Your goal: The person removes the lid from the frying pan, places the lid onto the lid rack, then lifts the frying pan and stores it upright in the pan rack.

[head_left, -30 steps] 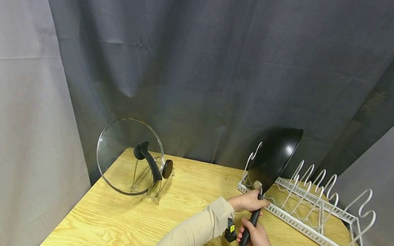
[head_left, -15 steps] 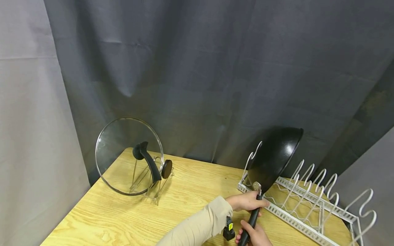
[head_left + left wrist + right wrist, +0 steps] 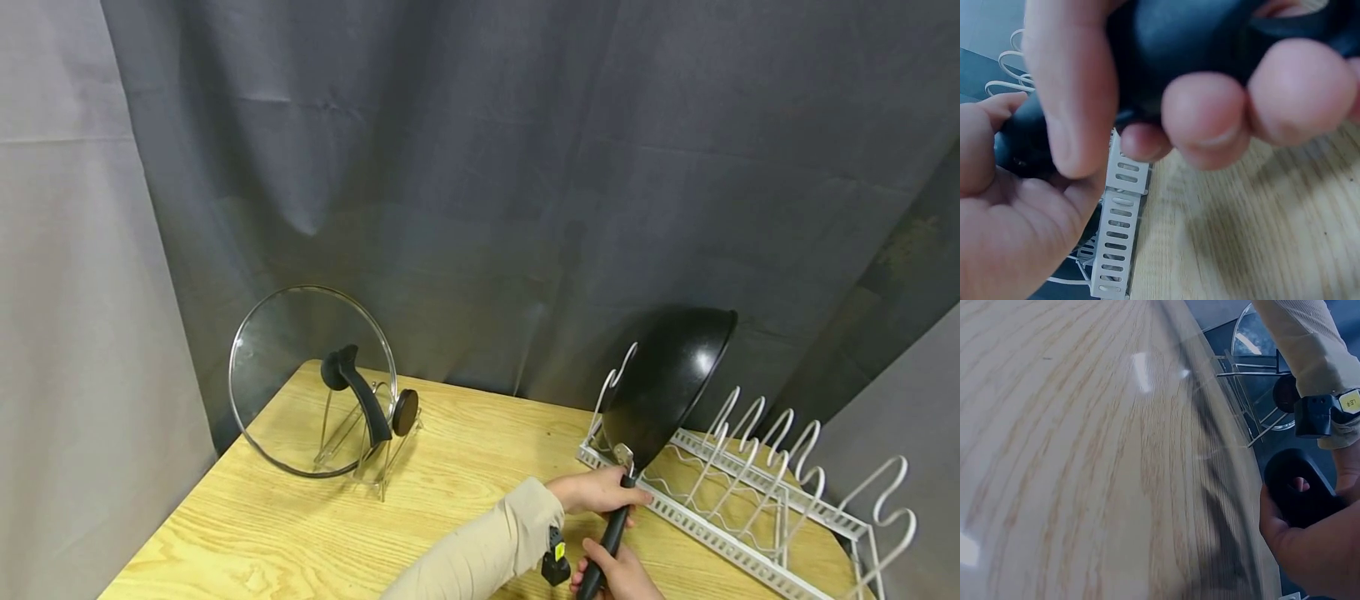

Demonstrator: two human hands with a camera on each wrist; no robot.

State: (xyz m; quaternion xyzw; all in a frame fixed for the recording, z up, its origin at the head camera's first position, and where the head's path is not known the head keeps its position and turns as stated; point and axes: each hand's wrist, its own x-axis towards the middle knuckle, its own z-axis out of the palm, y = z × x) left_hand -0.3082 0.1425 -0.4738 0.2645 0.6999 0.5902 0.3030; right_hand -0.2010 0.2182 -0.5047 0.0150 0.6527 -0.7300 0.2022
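Note:
A black wok [image 3: 667, 379] stands tilted on its edge in the far left end of the white wire rack [image 3: 716, 537], by the end divider. Its black handle [image 3: 613, 533] slopes down toward me. My left hand [image 3: 596, 490] grips the handle close to the metal bracket, and the rack's front rail runs beside those fingers. Lower down, my right hand [image 3: 626, 573] holds the handle's end. Close up in the left wrist view, the right hand's fingers [image 3: 1204, 115] curl round the handle. The right wrist view shows the hanging hole in the handle end [image 3: 1300, 487].
Left on the wooden table [image 3: 247, 533], a glass lid [image 3: 277, 350] with a black handle stands upright in a small wire stand [image 3: 386, 467]. Several white wire dividers [image 3: 780, 450] rise along the rack. A dark curtain [image 3: 480, 208] hangs behind.
Both hands and the wok handle have shifted very slightly left in the head view. The grip on the handle and the wok's place in the rack look the same.

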